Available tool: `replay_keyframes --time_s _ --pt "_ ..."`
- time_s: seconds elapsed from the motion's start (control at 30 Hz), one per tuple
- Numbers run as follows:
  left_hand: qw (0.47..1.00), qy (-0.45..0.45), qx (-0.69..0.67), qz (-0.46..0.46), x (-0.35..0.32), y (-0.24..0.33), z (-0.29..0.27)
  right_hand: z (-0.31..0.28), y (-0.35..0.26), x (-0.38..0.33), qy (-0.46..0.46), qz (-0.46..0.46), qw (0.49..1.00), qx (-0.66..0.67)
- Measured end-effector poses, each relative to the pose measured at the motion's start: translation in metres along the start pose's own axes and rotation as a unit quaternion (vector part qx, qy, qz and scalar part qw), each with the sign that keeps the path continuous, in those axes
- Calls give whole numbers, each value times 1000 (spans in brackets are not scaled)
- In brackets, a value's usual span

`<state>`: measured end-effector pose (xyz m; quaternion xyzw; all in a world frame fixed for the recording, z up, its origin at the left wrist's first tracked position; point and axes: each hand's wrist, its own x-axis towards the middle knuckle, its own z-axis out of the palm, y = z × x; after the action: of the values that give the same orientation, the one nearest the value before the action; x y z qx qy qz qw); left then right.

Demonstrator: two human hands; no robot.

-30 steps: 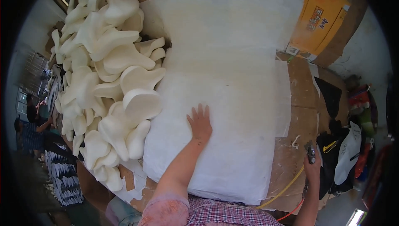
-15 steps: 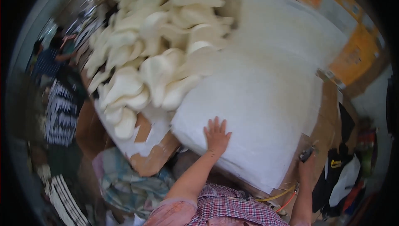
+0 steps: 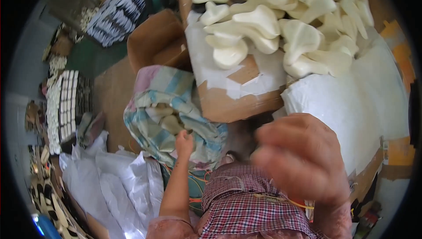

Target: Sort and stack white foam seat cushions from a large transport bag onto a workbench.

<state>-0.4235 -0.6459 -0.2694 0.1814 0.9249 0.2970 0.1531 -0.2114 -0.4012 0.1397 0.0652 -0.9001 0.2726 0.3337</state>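
Pale blue, green and white checked fabric makes up a large sack [image 3: 151, 87] that stands slumped beside the table [image 3: 235, 109], its mouth gaping. Inside it lie several cream pieces [image 3: 170, 124], smooth and curved, partly hidden by the folds. Of the two hands, the left hand [image 3: 184, 143] is stretched out to the near part of the sack's opening, fingers bent inward; whether they grip the fabric or only rest against it, I cannot tell. The right hand [image 3: 303, 151] is lifted close to the camera in front of the body, its fingers loosely curled and blurred, so I cannot tell whether it has hold of anything.

On the table a big heap of curved cream shapes [image 3: 255, 21] lies jumbled, several overlapping, next to a stack of white sheets [image 3: 329, 103] partly covered by the right hand. Past the sack, an open brown cardboard box [image 3: 154, 37] sits against the table's side. Shiny whitish plastic bags [image 3: 118, 182] are bunched to the left of the left forearm, and farther left stands a stack of light strips [image 3: 68, 107]. A red-and-white checked apron [image 3: 255, 212] covers the person's front.
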Motion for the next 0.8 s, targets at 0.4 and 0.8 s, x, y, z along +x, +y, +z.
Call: replay_keyframes --time_s 0.4,0.8 --pt "942 117 -182 -257 -36 -133 -28 268 18 148 -206 54 898 386" --pt "745 -49 -571 -342 267 -143 65 679 411 -15 -477 324 817 17"
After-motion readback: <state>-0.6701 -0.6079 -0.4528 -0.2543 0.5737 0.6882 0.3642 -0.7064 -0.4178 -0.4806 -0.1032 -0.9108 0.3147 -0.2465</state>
